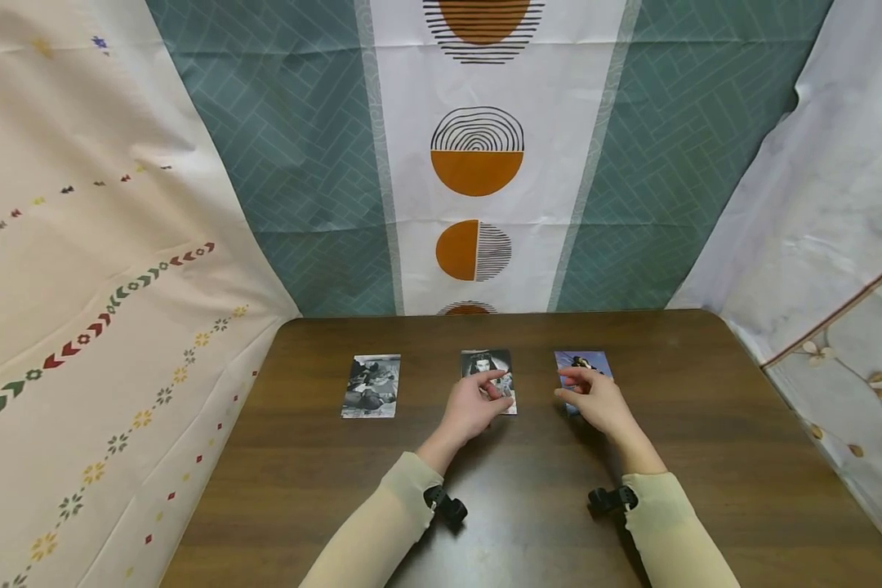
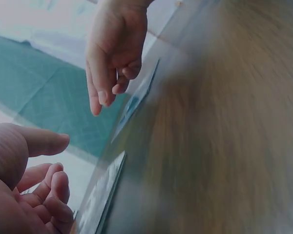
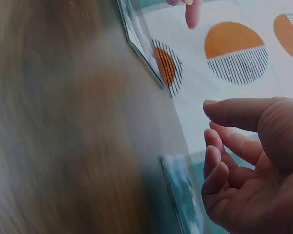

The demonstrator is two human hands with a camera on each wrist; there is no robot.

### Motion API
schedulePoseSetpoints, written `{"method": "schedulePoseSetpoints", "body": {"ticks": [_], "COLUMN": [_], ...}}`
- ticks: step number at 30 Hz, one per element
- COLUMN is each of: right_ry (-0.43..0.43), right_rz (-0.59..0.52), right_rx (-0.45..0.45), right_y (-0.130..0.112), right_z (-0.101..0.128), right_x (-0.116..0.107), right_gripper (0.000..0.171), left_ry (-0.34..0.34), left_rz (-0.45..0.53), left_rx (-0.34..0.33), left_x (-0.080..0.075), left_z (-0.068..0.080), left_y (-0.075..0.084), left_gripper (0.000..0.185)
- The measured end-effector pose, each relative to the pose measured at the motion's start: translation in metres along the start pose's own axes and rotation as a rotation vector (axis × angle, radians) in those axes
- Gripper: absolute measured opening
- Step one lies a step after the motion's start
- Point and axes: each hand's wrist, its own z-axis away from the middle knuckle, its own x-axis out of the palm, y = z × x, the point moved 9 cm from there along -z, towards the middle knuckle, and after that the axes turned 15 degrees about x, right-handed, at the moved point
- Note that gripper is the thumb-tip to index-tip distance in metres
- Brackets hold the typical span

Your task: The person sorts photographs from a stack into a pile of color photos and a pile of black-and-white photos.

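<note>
Three photo cards lie in a row on the dark wooden table (image 1: 706,457). The left one (image 1: 371,386) is black and white and lies apart from both hands. My left hand (image 1: 501,385) hovers over the near half of the middle card (image 1: 485,361), fingers loosely curled and holding nothing. My right hand (image 1: 564,384) is poised the same way over the bluish right card (image 1: 588,361). In the left wrist view my left hand (image 2: 58,156) sits just above the middle card's edge (image 2: 100,195). In the right wrist view my right hand (image 3: 210,124) hangs above the right card (image 3: 183,195).
Patterned cloths hang around the table: a teal and white one with orange circles (image 1: 478,163) behind, a cream one (image 1: 81,286) on the left, a pale one (image 1: 838,204) on the right. Bare wood stretches in front of the cards.
</note>
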Motion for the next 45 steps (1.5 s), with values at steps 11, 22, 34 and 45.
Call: {"method": "schedulePoseSetpoints", "body": {"ticks": [11, 22, 34, 45], "right_ry": [-0.063, -0.032, 0.015, 0.031], "right_rz": [-0.015, 0.013, 0.127, 0.178], "right_rx": [-0.005, -0.028, -0.063, -0.010], "right_y": [-0.017, -0.028, -0.035, -0.034], "right_z": [-0.002, -0.003, -0.001, -0.002], "right_x": [0.044, 0.070, 0.079, 0.082], "right_gripper": [0.041, 0.050, 0.059, 0.063], "left_ry": [0.075, 0.125, 0.136, 0.099], "left_rz": [0.016, -0.040, -0.144, -0.281], "left_rx": [-0.024, -0.084, -0.120, -0.163], "left_x": [-0.036, -0.051, -0.054, -0.052], "left_z": [0.019, 0.024, 0.024, 0.024], "left_y": [-0.029, -0.047, -0.053, -0.052], "left_gripper": [0.051, 0.048, 0.049, 0.050]}}
